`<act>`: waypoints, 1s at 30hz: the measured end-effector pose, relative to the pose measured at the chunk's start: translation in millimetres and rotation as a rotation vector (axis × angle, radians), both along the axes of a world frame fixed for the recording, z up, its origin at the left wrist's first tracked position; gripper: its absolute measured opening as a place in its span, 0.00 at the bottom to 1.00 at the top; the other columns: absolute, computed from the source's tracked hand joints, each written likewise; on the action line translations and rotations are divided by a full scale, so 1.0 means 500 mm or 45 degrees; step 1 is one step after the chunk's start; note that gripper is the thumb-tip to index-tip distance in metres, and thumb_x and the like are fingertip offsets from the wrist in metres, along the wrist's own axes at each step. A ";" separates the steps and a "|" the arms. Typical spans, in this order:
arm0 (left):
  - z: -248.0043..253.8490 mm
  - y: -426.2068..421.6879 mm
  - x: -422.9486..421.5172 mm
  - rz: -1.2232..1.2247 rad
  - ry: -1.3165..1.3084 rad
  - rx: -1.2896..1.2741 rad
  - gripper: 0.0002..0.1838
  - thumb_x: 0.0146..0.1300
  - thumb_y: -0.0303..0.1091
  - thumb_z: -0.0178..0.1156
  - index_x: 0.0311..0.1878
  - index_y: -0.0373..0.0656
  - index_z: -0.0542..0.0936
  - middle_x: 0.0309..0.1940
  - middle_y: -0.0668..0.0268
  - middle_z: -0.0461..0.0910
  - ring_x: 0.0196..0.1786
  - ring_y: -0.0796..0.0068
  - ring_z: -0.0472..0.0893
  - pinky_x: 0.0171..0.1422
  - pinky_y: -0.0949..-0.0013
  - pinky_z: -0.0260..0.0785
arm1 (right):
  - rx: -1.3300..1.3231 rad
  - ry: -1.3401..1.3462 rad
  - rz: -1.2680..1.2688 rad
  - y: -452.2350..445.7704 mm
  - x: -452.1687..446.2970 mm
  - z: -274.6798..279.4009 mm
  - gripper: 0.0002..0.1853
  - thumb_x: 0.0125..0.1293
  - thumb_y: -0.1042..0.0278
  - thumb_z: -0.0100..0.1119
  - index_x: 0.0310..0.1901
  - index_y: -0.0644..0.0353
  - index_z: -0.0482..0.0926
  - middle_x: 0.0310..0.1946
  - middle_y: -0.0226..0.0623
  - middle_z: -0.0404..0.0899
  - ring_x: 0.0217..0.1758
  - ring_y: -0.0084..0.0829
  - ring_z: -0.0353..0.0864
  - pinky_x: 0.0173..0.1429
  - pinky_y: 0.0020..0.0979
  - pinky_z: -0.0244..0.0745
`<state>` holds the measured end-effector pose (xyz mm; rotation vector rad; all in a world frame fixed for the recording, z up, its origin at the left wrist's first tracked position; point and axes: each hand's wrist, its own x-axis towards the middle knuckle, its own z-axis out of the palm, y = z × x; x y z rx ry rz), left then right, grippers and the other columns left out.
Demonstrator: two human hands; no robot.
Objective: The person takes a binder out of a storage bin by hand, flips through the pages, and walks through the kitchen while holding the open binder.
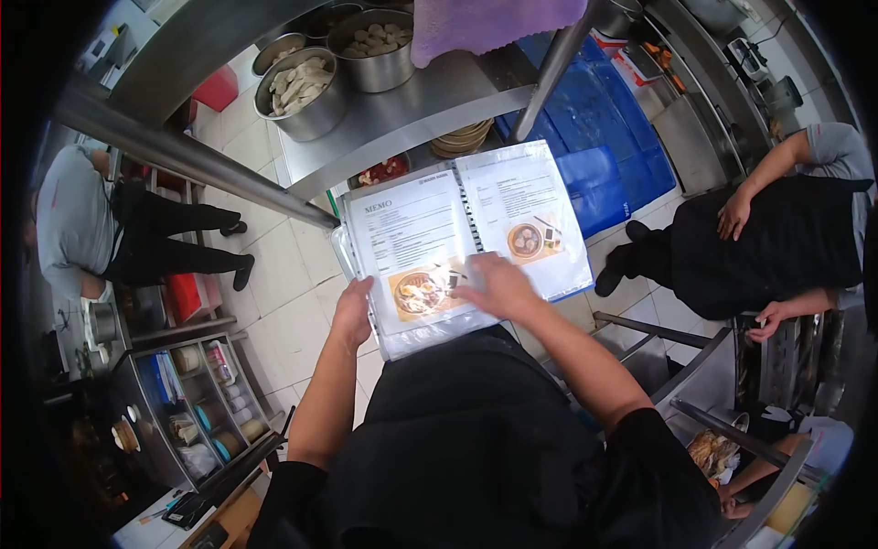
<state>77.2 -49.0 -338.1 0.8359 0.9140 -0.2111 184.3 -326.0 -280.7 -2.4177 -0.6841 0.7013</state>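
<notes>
An open ring binder (421, 229) with clear plastic sleeves lies in front of my body. Its left page is headed MEMO and has a food photo near the bottom; the right page shows text and a photo of a round dish. My left hand (353, 314) grips the binder's lower left edge, fingers closed on it. Over the lower middle, beside the left page's photo, is my right hand (497, 288); motion smears its fingers, so their hold cannot be made out.
Beyond the binder, a steel shelf (416, 102) bears metal pots (306, 101) of pale food. A blue container (590, 119) stands behind right. One person (82, 220) stands left, another (768, 220) right; a third person's arm (764, 467) shows lower right. A metal post (229, 178) slants at left.
</notes>
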 end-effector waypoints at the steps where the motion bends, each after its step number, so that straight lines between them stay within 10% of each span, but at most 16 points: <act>1: 0.014 -0.011 0.001 -0.026 -0.051 0.049 0.22 0.77 0.32 0.48 0.69 0.31 0.66 0.61 0.51 0.77 0.61 0.58 0.80 0.64 0.57 0.75 | 0.142 -0.045 0.079 0.036 -0.017 -0.018 0.40 0.61 0.41 0.69 0.63 0.67 0.74 0.58 0.53 0.77 0.63 0.51 0.76 0.67 0.42 0.72; 10: 0.097 -0.047 0.034 -0.071 -0.266 -0.051 0.20 0.78 0.34 0.51 0.68 0.37 0.69 0.59 0.56 0.78 0.58 0.61 0.81 0.63 0.58 0.76 | -0.069 0.203 0.011 0.175 -0.041 0.029 0.57 0.55 0.31 0.68 0.73 0.70 0.59 0.68 0.59 0.63 0.71 0.59 0.64 0.74 0.47 0.63; 16: 0.027 0.005 0.045 -0.123 -0.299 -0.119 0.19 0.78 0.37 0.52 0.66 0.38 0.71 0.56 0.57 0.80 0.57 0.64 0.81 0.61 0.59 0.77 | 0.188 0.260 -0.208 0.180 -0.009 -0.050 0.37 0.59 0.44 0.67 0.59 0.69 0.77 0.53 0.58 0.79 0.60 0.53 0.78 0.64 0.45 0.72; 21: -0.037 0.073 0.050 -0.184 -0.264 -0.125 0.20 0.81 0.36 0.45 0.68 0.37 0.68 0.59 0.55 0.78 0.60 0.60 0.80 0.65 0.56 0.74 | 0.474 0.065 -0.973 0.040 0.031 -0.128 0.17 0.68 0.71 0.61 0.55 0.69 0.79 0.44 0.42 0.85 0.45 0.27 0.84 0.49 0.31 0.80; 24: -0.052 0.115 0.057 -0.232 -0.233 -0.188 0.19 0.80 0.35 0.45 0.68 0.37 0.67 0.60 0.55 0.77 0.60 0.59 0.80 0.66 0.55 0.74 | 0.443 0.102 -1.231 -0.051 0.052 -0.056 0.21 0.65 0.71 0.65 0.58 0.69 0.76 0.47 0.45 0.83 0.48 0.36 0.84 0.53 0.37 0.80; 26: -0.047 0.128 0.068 -0.245 -0.195 -0.250 0.19 0.80 0.35 0.46 0.68 0.37 0.66 0.61 0.54 0.76 0.60 0.58 0.80 0.66 0.55 0.74 | -0.459 -0.782 -1.200 -0.064 0.037 -0.074 0.25 0.62 0.65 0.70 0.57 0.70 0.76 0.50 0.52 0.82 0.52 0.45 0.83 0.58 0.41 0.78; 30: -0.054 0.150 0.082 -0.276 -0.143 -0.364 0.21 0.77 0.31 0.49 0.70 0.38 0.65 0.63 0.54 0.75 0.61 0.56 0.79 0.67 0.53 0.74 | -0.168 -0.538 -0.777 0.033 -0.003 -0.025 0.35 0.59 0.51 0.73 0.61 0.68 0.76 0.56 0.61 0.77 0.59 0.56 0.79 0.64 0.47 0.74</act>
